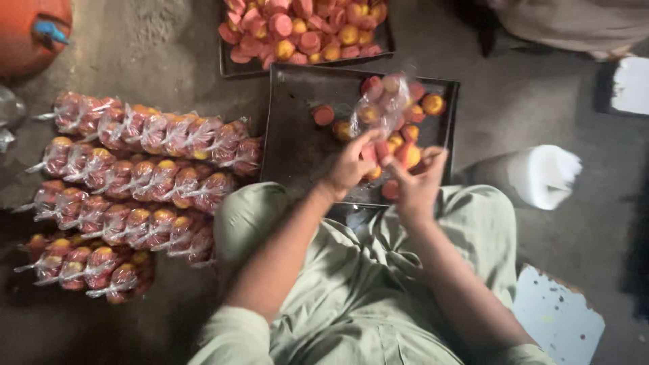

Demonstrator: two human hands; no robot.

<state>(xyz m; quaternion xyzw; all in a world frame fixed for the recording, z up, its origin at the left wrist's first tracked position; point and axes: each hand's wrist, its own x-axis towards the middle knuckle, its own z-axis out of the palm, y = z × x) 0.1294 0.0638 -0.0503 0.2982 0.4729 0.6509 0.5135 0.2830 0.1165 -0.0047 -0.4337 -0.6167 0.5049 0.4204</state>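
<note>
- Head view, centre of the frame: the left hand (349,164) is closed round the lower end of a clear, crinkled plastic bag partly filled with small round red and yellow sweets (384,108); the bag rises up and to the right from the fingers, over the tray.
- Just right of it, the right hand (417,186) is curled with fingers bent inward, pinching a few loose red and yellow round sweets (405,154) near the bag's mouth; the two hands are almost touching.
- Both hands hover above a dark, rectangular metal tray (297,128) lying on the floor in front of the person's knees; its left half is bare, and scattered sweets lie on its right half.
- Upper centre: a second dark tray (233,67), reaching beyond the top edge, is heaped with the same red and yellow pieces.
- Left side of the frame: four rows of filled, tied clear bags of sweets (135,182) lie side by side on the grey floor, well apart from the hands.
- Upper left corner: part of an orange rounded container with a blue fitting (30,30).
- Right of centre: a white stack of folded plastic sheets (541,176) sits just beside the tray's right edge.
- Bottom: the person's pale green clothing (351,284) fills the lower middle.
</note>
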